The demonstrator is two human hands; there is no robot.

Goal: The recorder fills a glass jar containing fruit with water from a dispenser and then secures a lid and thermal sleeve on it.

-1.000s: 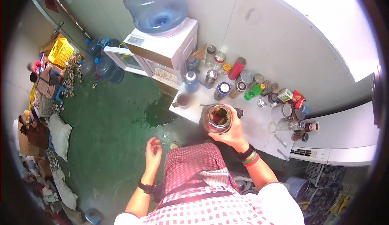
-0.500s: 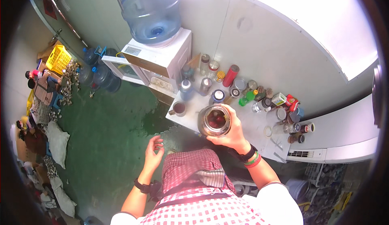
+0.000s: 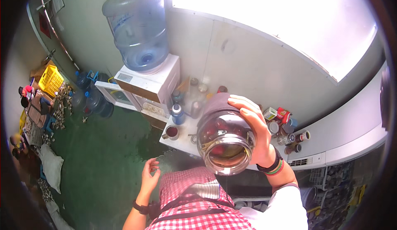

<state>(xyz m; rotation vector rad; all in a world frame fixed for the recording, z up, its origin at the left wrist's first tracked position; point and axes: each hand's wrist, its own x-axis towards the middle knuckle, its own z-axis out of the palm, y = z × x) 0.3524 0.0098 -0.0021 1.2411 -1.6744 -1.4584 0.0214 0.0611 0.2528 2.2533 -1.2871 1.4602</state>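
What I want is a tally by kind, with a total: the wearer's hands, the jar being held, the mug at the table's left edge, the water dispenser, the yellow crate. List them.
Hands: 2 (left hand, right hand)
Held jar: 1
Mug: 1
Water dispenser: 1
Yellow crate: 1
Total: 6
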